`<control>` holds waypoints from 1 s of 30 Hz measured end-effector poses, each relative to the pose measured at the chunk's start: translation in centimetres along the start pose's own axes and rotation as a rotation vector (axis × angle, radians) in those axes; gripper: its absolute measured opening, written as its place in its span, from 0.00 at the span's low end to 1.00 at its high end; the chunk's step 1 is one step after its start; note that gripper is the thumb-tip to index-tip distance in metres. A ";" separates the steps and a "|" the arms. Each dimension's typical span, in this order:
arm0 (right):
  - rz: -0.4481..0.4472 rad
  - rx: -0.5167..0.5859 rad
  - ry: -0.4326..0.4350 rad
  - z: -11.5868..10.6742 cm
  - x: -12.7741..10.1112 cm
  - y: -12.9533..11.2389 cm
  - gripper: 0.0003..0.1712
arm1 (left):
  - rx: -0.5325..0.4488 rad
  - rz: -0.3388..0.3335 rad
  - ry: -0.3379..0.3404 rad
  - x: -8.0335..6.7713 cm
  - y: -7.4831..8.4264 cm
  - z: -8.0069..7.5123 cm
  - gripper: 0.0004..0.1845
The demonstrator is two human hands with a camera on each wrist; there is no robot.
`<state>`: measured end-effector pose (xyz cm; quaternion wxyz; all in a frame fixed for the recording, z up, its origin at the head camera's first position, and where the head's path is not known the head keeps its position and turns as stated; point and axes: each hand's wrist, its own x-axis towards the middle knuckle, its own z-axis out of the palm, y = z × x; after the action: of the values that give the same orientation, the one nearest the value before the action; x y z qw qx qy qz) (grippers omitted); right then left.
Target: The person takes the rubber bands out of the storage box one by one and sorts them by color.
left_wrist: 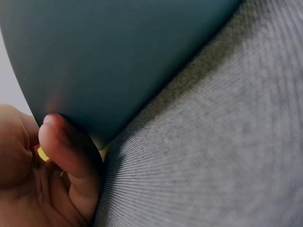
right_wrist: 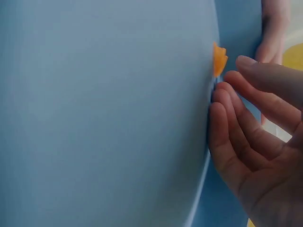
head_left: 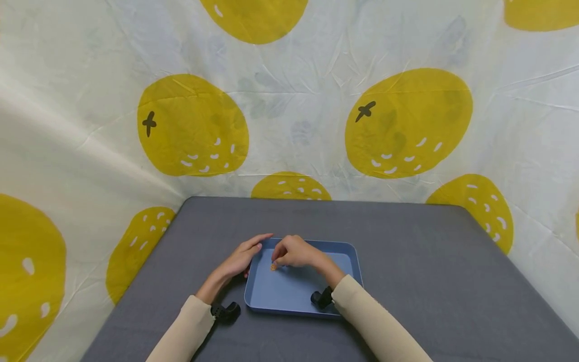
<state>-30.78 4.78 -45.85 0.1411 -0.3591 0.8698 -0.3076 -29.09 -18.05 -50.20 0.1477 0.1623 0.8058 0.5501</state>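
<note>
A small orange piece with a jagged edge (right_wrist: 219, 59) is in a shallow blue tray (head_left: 289, 296), towards the tray's far left part. Beside it my right hand (head_left: 294, 251) reaches down from above, thumb and fingers bent. In the right wrist view a gap shows between the right thumb tip and the orange piece, and the fingertips are close to it. My left hand (head_left: 239, 259) holds the tray at its far left corner. A curled finger presses on the tray's outer wall in the left wrist view.
The tray lies on a table with a grey cloth (head_left: 407, 261). A white curtain with yellow fruit prints (head_left: 294, 125) hangs behind and at both sides. Black wrist cameras (head_left: 226, 312) sit on both wrists, the right one over the tray.
</note>
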 end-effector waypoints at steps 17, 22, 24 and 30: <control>0.007 -0.026 0.042 0.6 0.1 0.2 0.05 | -0.014 -0.018 0.011 0.1 0.1 0.0 0.24; 0.009 -0.035 0.054 0.6 0.2 0.2 0.05 | -0.020 -0.017 0.018 0.1 0.1 -0.1 0.23; 0.011 -0.037 0.061 0.5 0.2 0.3 0.05 | -0.025 -0.022 0.014 0.1 0.1 -0.1 0.23; 0.023 -0.028 0.076 0.3 0.2 0.3 0.05 | -0.019 -0.028 0.005 0.3 0.0 0.0 0.24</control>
<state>-30.95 4.68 -46.31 0.1064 -0.3389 0.8829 -0.3072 -29.34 -17.95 -50.20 0.1550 0.1484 0.8030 0.5560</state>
